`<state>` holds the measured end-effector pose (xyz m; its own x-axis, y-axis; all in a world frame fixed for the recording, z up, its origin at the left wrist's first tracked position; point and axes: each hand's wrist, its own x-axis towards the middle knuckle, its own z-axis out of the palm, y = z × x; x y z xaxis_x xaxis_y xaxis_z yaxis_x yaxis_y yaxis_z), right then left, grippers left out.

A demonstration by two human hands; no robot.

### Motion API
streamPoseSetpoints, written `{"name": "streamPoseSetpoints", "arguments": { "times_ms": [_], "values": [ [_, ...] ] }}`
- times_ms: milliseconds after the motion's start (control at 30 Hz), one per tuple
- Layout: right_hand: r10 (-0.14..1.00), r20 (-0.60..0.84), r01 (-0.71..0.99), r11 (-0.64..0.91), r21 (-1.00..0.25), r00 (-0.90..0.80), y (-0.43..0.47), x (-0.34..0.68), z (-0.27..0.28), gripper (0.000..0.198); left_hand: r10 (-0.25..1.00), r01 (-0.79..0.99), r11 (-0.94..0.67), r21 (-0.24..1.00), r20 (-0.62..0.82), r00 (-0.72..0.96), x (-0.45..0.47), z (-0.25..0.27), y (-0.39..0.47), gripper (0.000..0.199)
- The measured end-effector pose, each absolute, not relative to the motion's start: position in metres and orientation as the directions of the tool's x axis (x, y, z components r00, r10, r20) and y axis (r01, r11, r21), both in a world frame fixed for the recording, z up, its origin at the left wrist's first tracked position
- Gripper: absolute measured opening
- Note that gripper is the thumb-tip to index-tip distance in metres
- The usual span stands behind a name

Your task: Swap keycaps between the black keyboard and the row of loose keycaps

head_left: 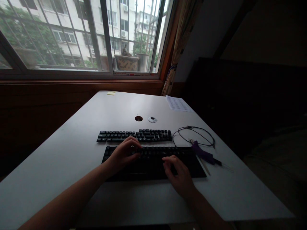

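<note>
Spanning the keyboard point(146, 170), left hand point(126, 153) and right hand point(177, 175) are curled, grip on anything impossible to tell, while keycaps point(150, 136) lie rowed just beyond, presumably to preserve order.

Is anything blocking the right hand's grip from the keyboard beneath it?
Nothing visible: the right hand's grip is over the keyboard. The rows of black keys lie beyond it, and the purple item lies off to the side, near the keyboard's right end.
</note>
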<state>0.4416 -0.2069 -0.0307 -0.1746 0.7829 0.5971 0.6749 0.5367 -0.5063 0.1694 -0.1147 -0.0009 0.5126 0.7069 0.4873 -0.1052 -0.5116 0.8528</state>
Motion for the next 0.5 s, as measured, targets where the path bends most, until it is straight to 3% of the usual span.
{"name": "streamPoseSetpoints", "arguments": {
  "times_ms": [500],
  "values": [
    [0.782, 0.598, 0.656, 0.546, -0.521, -0.177, -0.207, 0.442, -0.03, 0.022, 0.717, -0.169, -0.516, 0.84, 0.532, 0.451, 0.171, -0.013, -0.11, 0.019]
  ]
}}
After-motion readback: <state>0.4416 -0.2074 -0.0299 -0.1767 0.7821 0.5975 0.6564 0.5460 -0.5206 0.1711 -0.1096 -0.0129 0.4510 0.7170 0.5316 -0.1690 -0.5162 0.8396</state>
